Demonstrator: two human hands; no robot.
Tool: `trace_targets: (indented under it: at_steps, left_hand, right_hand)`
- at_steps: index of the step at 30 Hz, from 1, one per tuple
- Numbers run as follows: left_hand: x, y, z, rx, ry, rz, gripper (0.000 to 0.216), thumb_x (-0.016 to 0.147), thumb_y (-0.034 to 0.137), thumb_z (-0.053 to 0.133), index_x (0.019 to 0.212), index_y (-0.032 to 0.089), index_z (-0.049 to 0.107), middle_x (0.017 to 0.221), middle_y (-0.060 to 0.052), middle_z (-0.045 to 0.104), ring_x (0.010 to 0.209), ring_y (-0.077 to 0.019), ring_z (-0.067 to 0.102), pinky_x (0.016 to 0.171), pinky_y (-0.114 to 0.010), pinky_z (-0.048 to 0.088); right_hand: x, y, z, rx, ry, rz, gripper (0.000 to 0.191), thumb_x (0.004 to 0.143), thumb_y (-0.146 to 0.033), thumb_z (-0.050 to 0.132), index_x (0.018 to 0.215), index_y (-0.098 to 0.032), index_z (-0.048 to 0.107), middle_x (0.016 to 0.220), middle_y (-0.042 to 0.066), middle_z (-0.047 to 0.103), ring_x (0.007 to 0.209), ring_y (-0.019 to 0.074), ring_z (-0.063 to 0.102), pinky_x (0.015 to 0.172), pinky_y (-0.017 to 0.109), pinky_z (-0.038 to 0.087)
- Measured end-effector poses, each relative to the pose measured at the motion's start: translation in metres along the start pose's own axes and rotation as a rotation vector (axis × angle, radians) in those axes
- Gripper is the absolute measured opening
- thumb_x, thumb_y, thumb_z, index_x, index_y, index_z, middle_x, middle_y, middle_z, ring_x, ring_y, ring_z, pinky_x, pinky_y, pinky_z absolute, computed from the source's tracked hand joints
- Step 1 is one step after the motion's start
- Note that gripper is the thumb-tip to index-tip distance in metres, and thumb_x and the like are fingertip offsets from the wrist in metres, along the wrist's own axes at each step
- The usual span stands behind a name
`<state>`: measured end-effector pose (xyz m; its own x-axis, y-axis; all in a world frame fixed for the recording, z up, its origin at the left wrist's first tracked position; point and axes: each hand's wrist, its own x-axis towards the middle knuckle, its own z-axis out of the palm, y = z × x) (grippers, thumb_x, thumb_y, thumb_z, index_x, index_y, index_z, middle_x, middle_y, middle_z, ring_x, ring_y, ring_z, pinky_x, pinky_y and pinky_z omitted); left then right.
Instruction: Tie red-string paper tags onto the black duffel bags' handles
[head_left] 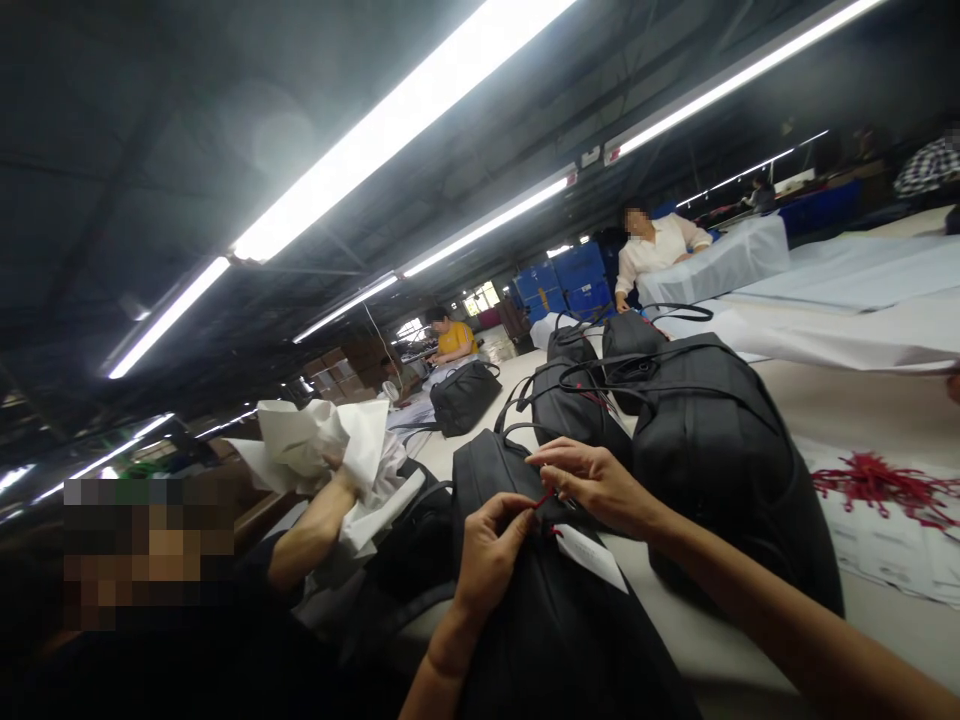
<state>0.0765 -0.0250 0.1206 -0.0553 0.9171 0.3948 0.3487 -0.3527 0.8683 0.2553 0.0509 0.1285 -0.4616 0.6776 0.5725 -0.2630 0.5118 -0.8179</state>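
Observation:
In front of me lies a black bag (570, 610) with thin handles. Over its top, my left hand (495, 545) pinches a red cord (546, 498) between thumb and fingers. My right hand (589, 480) is closed on the same cord just to the right, its fingertips partly hiding it. A white paper tag (591, 556) lies on the bag below my right hand, with a bit of red cord at its upper end. Another black bag (712, 450) stands to the right, close to my right forearm.
More black bags (574, 405) stand farther along the table. Red cords (881, 488) lie heaped over printed sheets at right. Close on my left, a co-worker's arm (319, 530) handles white paper (330, 440). A person in a white shirt (660, 250) stands across the table.

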Motion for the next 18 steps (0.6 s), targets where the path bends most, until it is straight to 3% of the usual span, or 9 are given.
trace_targets:
  at_steps: [5, 10, 14, 18]
  left_hand:
    - [-0.001, 0.001, -0.001, 0.051, -0.026, 0.034, 0.021, 0.084, 0.036, 0.068, 0.086, 0.016, 0.07, 0.076, -0.003, 0.068, 0.072, -0.0155, 0.061, 0.068, -0.024, 0.048]
    - [-0.003, 0.006, 0.003, 0.21, -0.082, 0.096, 0.02, 0.089, 0.035, 0.061, 0.086, 0.017, 0.068, 0.082, -0.003, 0.069, 0.079, -0.0173, 0.062, 0.074, -0.025, 0.048]
    - [-0.001, 0.011, 0.006, 0.23, -0.074, 0.083, 0.019, 0.088, 0.031, 0.06, 0.078, 0.016, 0.065, 0.075, -0.002, 0.066, 0.073, -0.0159, 0.06, 0.069, -0.025, 0.046]
    - [0.001, 0.013, 0.006, 0.262, -0.049, 0.078, 0.015, 0.086, 0.025, 0.06, 0.074, 0.016, 0.064, 0.071, -0.001, 0.064, 0.07, -0.0148, 0.057, 0.066, -0.024, 0.044]
  right_hand:
    - [-0.006, -0.009, 0.002, -0.48, -0.194, -0.172, 0.017, 0.092, -0.023, 0.061, 0.091, -0.018, 0.077, 0.084, 0.005, 0.068, 0.073, 0.0148, 0.064, 0.066, 0.024, 0.045]
    - [-0.017, -0.018, 0.005, -1.05, -0.289, -0.283, 0.019, 0.09, -0.005, 0.053, 0.082, -0.015, 0.068, 0.08, 0.005, 0.063, 0.067, 0.0144, 0.058, 0.058, 0.026, 0.036]
    - [-0.015, -0.019, -0.001, -1.248, -0.366, -0.405, 0.019, 0.09, -0.003, 0.049, 0.082, -0.015, 0.06, 0.082, 0.004, 0.06, 0.071, 0.0158, 0.055, 0.057, 0.028, 0.032]
    - [-0.01, -0.013, -0.015, -1.299, -0.362, -0.525, 0.018, 0.096, -0.013, 0.048, 0.081, -0.017, 0.056, 0.085, 0.003, 0.059, 0.075, 0.0163, 0.052, 0.058, 0.028, 0.032]
